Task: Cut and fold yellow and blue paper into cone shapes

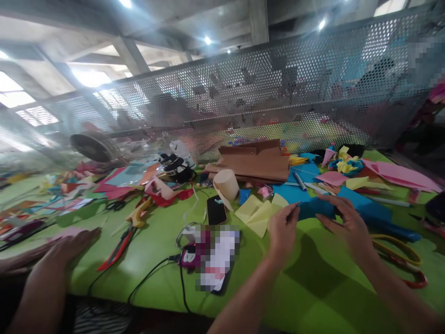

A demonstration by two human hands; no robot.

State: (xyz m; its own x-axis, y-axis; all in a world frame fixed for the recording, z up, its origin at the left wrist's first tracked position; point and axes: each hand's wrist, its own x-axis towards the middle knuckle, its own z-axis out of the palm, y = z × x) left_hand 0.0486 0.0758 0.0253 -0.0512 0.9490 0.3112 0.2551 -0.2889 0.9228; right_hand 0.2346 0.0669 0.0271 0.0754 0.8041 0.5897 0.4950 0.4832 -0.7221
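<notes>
A small piece of blue paper (314, 209) is stretched between my two hands above the green table. My left hand (284, 229) pinches its left end between thumb and fingers. At the right end, my right hand (349, 227) grips it with the thumb below and the fingers on top. Pale yellow paper (257, 214) lies just left of my left hand. Beyond the held piece are larger blue sheets (365, 204) and a blue pen (299, 181). Scissors with yellow and orange handles (398, 255) rest beside my right forearm, their blades hidden.
On the left, a co-worker's hands (66, 250) lie on the table (146, 278). Yellow-handled scissors (137, 218), a phone (222, 260), a black phone-like device (216, 209), cables, a tape roll (225, 185) and brown paper (250, 167) lie around. A perforated metal screen (243, 93) stands behind.
</notes>
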